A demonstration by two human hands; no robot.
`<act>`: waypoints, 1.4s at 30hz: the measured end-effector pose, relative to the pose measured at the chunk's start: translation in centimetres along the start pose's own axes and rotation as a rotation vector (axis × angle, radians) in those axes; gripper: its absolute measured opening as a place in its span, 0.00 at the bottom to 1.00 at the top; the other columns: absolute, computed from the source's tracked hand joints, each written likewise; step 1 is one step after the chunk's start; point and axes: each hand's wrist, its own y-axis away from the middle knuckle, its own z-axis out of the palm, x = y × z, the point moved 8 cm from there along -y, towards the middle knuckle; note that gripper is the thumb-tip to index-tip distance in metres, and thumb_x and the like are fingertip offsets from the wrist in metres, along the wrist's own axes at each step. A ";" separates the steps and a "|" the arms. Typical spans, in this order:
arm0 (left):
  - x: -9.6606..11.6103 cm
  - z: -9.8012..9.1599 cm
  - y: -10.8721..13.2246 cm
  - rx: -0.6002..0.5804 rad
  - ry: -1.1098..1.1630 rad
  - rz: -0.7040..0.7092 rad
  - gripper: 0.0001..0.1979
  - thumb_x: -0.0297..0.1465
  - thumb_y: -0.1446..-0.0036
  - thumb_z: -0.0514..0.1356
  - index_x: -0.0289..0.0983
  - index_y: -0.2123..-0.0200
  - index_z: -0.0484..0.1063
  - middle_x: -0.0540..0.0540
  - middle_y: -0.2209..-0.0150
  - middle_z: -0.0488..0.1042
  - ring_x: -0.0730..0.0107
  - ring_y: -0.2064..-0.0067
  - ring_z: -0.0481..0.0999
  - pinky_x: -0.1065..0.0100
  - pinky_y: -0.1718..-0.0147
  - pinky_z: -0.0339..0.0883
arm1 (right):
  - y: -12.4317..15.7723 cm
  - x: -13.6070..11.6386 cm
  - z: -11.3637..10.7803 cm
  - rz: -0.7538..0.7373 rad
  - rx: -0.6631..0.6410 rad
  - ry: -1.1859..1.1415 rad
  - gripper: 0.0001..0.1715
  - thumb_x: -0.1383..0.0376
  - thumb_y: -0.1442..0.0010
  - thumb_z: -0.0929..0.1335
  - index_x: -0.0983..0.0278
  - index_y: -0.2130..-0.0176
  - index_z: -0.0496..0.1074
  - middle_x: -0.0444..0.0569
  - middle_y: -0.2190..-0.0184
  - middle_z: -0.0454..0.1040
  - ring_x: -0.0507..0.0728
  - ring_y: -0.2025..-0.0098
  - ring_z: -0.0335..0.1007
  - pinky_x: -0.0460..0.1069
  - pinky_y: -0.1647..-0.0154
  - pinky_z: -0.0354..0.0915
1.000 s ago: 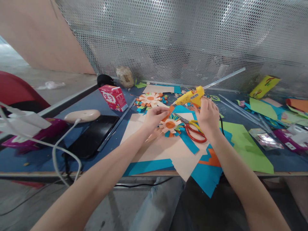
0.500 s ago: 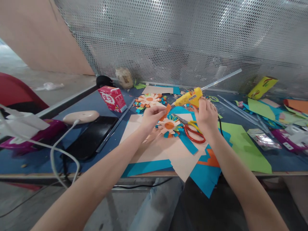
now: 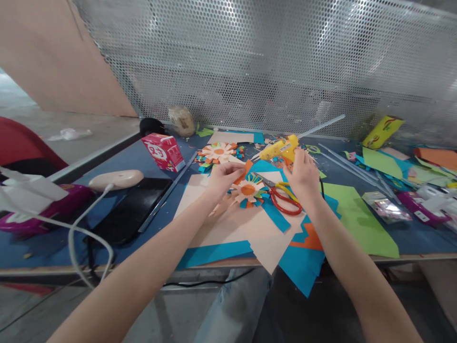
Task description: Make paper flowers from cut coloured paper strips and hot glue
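My left hand (image 3: 225, 179) pinches a small orange paper strip (image 3: 245, 170) over the paper sheets. My right hand (image 3: 303, 174) is wrapped round the handle of a yellow glue gun (image 3: 279, 148), whose nozzle points left, a little above the strip. A clear glue stick (image 3: 323, 126) juts from the gun's back. Just below the strip lies a paper flower (image 3: 249, 190) with an orange centre. Red and yellow scissors (image 3: 284, 202) rest beside it, partly on blue paper. Behind my left hand is another layered paper flower (image 3: 219, 152).
To the left are a pink box (image 3: 163, 151), a black phone (image 3: 134, 209), a white device with a cable (image 3: 116, 179) and a purple power strip (image 3: 46, 209). Green paper (image 3: 357, 219), a yellow box (image 3: 383, 132) and clear sticks lie right. A perforated metal panel (image 3: 250, 66) stands behind.
The glue gun's nozzle has lifted slightly away from the orange strip, and its glue stick sits lower. The whole view has shifted a little. Both hands keep their holds.
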 end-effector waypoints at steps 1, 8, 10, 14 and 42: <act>0.0 -0.1 0.0 0.003 -0.008 -0.001 0.15 0.37 0.66 0.67 0.35 0.73 0.74 0.50 0.76 0.74 0.74 0.73 0.70 0.72 0.73 0.63 | -0.1 0.7 0.4 0.055 -0.028 -0.024 0.21 0.62 0.44 0.64 0.70 0.53 0.61 0.63 0.56 0.70 0.65 0.55 0.68 0.55 0.59 0.64; -0.2 -0.1 -0.1 -0.010 -0.070 0.005 0.16 0.39 0.66 0.68 0.36 0.72 0.75 0.48 0.74 0.76 0.72 0.72 0.72 0.71 0.74 0.64 | 0.2 6.1 3.7 0.423 -0.293 -0.018 0.26 0.57 0.44 0.63 0.73 0.51 0.62 0.64 0.58 0.72 0.66 0.56 0.70 0.54 0.60 0.63; -0.3 0.2 -0.1 -0.024 -0.051 -0.004 0.16 0.39 0.66 0.68 0.36 0.72 0.75 0.49 0.75 0.76 0.73 0.73 0.72 0.72 0.74 0.65 | 0.7 6.9 4.6 0.466 -0.400 0.070 0.27 0.56 0.44 0.63 0.72 0.51 0.64 0.65 0.56 0.71 0.69 0.52 0.67 0.57 0.57 0.62; -0.3 0.5 0.1 -0.028 0.018 -0.019 0.19 0.42 0.69 0.70 0.35 0.75 0.74 0.50 0.77 0.75 0.74 0.74 0.71 0.72 0.72 0.65 | 1.1 6.5 5.2 0.421 -0.468 0.244 0.28 0.56 0.47 0.67 0.72 0.52 0.67 0.68 0.50 0.66 0.74 0.47 0.59 0.65 0.51 0.54; 0.8 2.3 0.8 -0.109 0.018 0.091 0.18 0.40 0.61 0.66 0.35 0.66 0.73 0.43 0.61 0.76 0.67 0.61 0.73 0.68 0.64 0.65 | 2.9 -3.4 6.1 0.609 -0.408 -1.736 0.17 0.60 0.64 0.75 0.64 0.76 0.68 0.40 0.81 0.70 0.47 0.79 0.64 0.44 0.75 0.62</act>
